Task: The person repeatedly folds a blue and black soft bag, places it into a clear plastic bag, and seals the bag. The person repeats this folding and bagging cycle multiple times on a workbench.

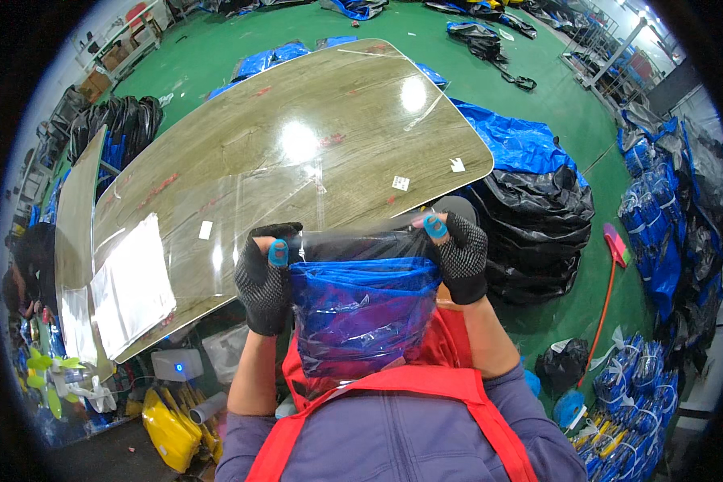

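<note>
Here's the clear plastic bag, glossy and wrinkled, and snug inside it sits a folded blue sheet, layered folds showing along its top! The bag is up in front of the red apron, near the table, its upper film stretched sideways above the sheet; whether it's sealed, I can't tell.

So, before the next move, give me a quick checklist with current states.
1. Left grip on the clear bag's upper edge: ok.
2. Right grip at the opposite end of that edge: ok.
3. Folded blue material behind clear film, below both grips: ok.
4. Bag mouth sealed: cannot tell.
5. Table free of loose items: not ok, pale flat sheets lie toward its left.
</note>
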`<state>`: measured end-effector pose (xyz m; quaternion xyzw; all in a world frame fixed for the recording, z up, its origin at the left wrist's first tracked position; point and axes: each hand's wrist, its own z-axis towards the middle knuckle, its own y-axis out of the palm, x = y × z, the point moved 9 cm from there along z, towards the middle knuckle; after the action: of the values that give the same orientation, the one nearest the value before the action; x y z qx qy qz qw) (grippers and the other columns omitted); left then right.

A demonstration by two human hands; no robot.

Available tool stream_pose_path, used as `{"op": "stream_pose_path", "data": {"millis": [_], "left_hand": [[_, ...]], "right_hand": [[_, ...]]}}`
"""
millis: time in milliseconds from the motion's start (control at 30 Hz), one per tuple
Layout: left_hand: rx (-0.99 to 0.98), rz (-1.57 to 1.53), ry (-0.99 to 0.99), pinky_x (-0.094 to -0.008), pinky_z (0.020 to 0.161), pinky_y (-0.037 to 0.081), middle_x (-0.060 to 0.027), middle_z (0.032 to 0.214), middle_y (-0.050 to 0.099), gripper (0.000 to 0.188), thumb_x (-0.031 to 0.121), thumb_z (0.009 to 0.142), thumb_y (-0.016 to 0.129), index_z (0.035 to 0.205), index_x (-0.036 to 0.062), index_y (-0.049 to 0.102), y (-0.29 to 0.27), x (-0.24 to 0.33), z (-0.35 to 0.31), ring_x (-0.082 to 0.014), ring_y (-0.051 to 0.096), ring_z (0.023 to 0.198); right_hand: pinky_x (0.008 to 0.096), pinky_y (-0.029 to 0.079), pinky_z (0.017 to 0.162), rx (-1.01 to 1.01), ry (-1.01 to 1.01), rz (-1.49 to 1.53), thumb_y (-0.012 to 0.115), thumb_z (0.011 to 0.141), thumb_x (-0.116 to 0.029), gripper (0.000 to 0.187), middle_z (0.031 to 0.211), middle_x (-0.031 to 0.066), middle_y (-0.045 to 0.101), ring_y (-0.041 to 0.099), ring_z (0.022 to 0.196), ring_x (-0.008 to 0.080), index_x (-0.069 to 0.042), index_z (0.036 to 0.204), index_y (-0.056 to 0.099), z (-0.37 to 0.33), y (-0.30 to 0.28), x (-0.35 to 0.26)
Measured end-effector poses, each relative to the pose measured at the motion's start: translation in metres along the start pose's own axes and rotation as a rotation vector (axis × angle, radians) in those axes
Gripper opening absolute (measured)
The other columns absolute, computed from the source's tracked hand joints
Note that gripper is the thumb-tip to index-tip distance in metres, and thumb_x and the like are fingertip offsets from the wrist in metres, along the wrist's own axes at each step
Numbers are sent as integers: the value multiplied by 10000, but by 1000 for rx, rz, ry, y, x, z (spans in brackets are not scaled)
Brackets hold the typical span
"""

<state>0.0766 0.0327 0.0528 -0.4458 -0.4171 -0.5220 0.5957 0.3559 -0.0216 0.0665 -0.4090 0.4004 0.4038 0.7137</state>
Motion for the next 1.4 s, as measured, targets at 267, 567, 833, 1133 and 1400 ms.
{"op": "stream_pose_path", "data": {"millis": [267, 567, 833, 1133, 1400], "left_hand": [[-195, -115, -84, -259, 519, 408, -20, 668, 542, 380, 425, 945, 544, 839, 60, 544, 22, 10, 71, -103, 527, 599], [-334, 333, 280, -333, 688, 513, -133, 849, 684, 391, 319, 903, 591, 1115, -8, 613, 75, 105, 99, -205, 666, 748], [-564, -183, -253, -349, 1070, 364, -101, 1367, 494, 481, 305, 974, 493, 1373, 41, 438, 92, -29, 59, -221, 461, 1251], [-363, 22, -331, -288, 826, 430, -40, 988, 617, 464, 459, 922, 571, 1106, 34, 609, 28, -72, 29, -125, 525, 895], [-314, -297, -440, -267, 670, 437, 13, 826, 571, 275, 335, 945, 561, 987, 70, 620, 23, -77, 39, -91, 518, 756]], "right_hand": [[307, 417, 588, -275, 133, 87, 530, 940, -436, 445, 643, 21, 513, 494, 598, 112, -16, 827, 624, 69, 23, 26], [273, 499, 676, -444, 268, 904, 531, 954, -239, 227, 741, 13, 559, 556, 697, 106, -28, 1019, 582, 127, 116, 65], [391, 519, 809, -286, 293, 1313, 483, 975, -289, 255, 850, 50, 600, 599, 763, 209, -54, 1033, 564, 118, 123, 74], [371, 420, 983, -211, -79, 659, 681, 835, -327, 666, 1268, 107, 540, 532, 1135, 217, -33, 1372, 420, -15, 36, -29], [271, 464, 836, -186, 339, 638, 648, 888, -189, 330, 1035, 40, 620, 572, 930, 126, -18, 1161, 579, 0, 53, 69]]}}
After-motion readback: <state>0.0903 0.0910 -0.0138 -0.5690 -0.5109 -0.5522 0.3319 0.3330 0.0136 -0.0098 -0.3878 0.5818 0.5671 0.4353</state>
